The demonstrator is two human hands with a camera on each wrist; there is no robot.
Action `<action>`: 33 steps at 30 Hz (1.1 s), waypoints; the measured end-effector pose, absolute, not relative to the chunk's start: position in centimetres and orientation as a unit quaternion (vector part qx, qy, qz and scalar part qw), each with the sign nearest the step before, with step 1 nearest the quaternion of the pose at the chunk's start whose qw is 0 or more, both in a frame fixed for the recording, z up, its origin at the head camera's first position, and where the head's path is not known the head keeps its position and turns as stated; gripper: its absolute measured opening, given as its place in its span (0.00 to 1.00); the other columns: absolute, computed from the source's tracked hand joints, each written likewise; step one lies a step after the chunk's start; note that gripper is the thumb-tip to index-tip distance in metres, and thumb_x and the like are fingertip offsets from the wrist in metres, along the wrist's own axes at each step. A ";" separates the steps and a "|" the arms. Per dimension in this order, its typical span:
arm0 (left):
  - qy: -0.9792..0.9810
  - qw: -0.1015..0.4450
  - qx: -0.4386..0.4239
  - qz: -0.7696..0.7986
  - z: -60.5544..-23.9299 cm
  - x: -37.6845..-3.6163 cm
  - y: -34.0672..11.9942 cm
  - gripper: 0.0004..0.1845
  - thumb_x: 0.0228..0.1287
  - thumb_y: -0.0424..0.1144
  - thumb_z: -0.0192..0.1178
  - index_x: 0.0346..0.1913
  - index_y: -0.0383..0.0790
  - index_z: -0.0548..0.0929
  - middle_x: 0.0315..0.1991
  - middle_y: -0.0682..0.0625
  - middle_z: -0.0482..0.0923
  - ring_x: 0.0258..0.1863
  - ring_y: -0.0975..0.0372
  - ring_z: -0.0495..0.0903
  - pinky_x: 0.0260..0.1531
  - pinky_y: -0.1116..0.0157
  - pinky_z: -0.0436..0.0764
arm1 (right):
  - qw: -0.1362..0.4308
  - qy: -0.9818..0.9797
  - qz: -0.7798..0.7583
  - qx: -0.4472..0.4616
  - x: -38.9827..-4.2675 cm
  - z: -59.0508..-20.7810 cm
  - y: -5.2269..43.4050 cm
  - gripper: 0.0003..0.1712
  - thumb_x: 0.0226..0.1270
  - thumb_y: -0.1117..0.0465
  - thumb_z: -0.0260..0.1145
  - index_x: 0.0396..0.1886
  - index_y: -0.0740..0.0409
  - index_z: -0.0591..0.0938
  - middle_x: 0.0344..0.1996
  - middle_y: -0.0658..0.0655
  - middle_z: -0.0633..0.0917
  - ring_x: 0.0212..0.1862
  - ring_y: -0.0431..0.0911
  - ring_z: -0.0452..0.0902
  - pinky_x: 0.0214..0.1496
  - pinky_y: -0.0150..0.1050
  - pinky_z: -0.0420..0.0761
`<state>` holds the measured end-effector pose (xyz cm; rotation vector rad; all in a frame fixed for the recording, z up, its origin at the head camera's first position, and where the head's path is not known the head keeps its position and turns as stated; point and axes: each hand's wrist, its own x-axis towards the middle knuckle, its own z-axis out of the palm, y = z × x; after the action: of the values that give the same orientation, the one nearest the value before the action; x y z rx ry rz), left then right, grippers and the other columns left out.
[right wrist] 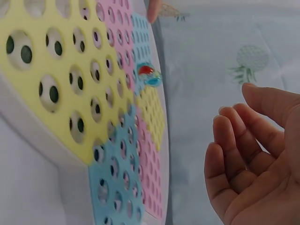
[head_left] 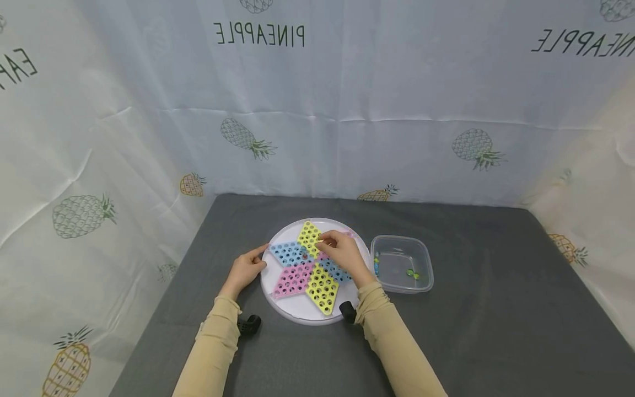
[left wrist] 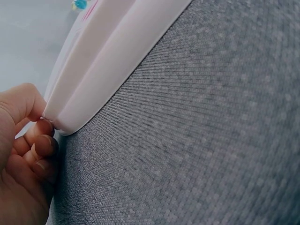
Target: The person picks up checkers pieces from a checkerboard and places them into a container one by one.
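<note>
Now your left hand (head_left: 244, 271) pinches the game board's (head_left: 278, 298) left rim, steadying it on the counter (head_left: 496, 331), while your right hand (head_left: 342, 255) hovers above it, fingers (right wrist: 234, 145) loosely spread, empty; one marble (right wrist: 149, 74) sits mid-board.

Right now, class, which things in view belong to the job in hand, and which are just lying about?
In use:
board
marble on the board
left hand, gripping the board's rim
right hand, over the board
tub holding marbles

Lying about:
grey table
pineapple curtain

a grey table (head_left: 496, 331) under a pineapple-print curtain (head_left: 397, 110); a clear plastic tub (head_left: 403, 284) holds a few marbles (head_left: 413, 273).
</note>
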<state>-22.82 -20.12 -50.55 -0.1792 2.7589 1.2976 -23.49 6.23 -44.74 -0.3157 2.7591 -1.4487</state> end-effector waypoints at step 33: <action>0.898 0.056 -0.061 0.432 -50.3 -22.4 -20.4 0.28 0.59 0.36 0.54 0.65 0.46 0.70 0.25 0.49 0.68 0.23 0.61 0.65 0.25 0.66 0.65 | 0.089 0.882 -0.458 -0.060 -24.0 -47.8 3.1 0.13 0.57 0.55 0.67 0.39 0.57 0.83 0.32 0.55 0.83 0.31 0.42 0.75 0.34 0.33 0.74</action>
<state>-22.42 -20.37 -50.32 -0.1853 2.7248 1.3099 -24.04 3.08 -47.79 -0.1791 2.6246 -1.3633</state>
